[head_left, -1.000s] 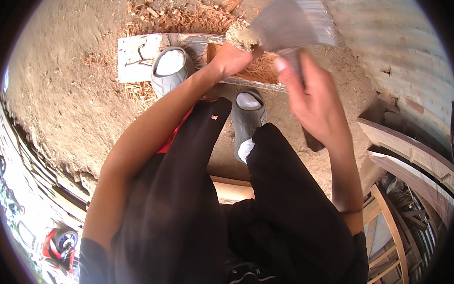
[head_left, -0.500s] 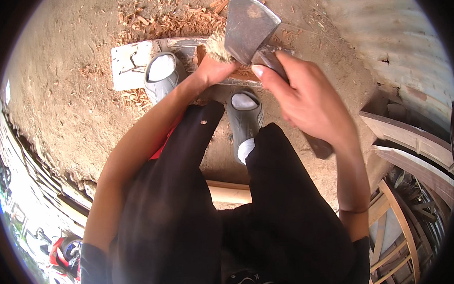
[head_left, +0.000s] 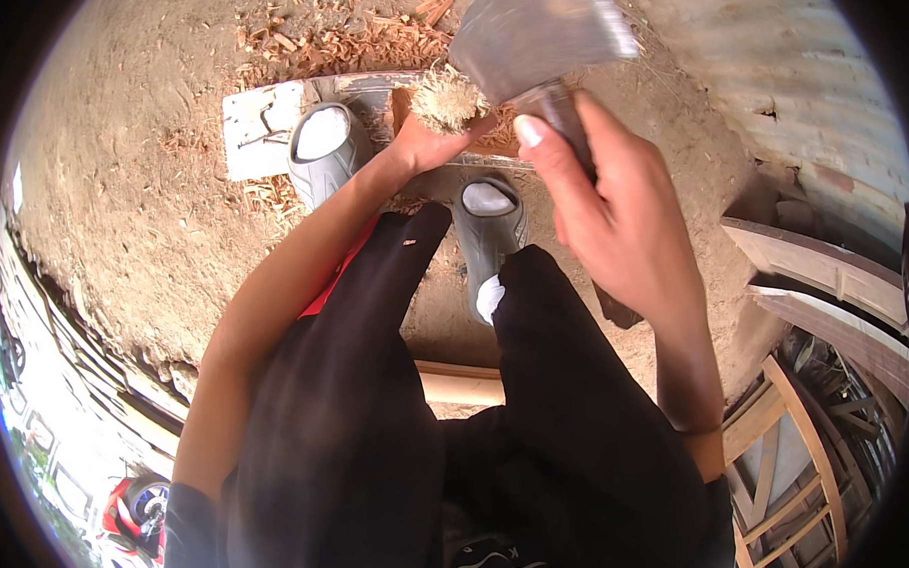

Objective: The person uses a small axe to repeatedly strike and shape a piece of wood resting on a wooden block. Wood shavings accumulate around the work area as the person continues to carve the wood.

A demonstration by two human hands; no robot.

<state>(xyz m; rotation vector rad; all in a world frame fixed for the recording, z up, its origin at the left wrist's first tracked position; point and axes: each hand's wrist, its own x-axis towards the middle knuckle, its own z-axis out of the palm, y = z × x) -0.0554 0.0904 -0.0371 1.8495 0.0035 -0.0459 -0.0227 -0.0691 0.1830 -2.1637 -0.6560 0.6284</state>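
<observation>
A hatchet is in my right hand [head_left: 622, 203], its fingers closed round the dark handle [head_left: 569, 130]. The broad grey blade [head_left: 536, 36] is raised at the top of the view, smeared by motion. My left hand [head_left: 428, 145] grips an upright piece of wood with a pale, frayed end [head_left: 449, 99]; its lower part is hidden by the hand. The blade is just to the right of that end. Beneath lies a wooden board [head_left: 260, 116] on the ground, with my left shoe [head_left: 330, 163] on it.
Reddish wood chips [head_left: 366, 47] lie scattered beyond the board. My right shoe [head_left: 490, 218] rests on the dirt floor. A corrugated metal sheet [head_left: 778, 72] stands at the upper right. Wooden panels [head_left: 824, 261] and a wooden frame [head_left: 816, 452] lean at the right.
The hatchet has swung to the right, away from the frayed wood end, and its blade has turned. More of that end shows now. My left hand has barely moved.
</observation>
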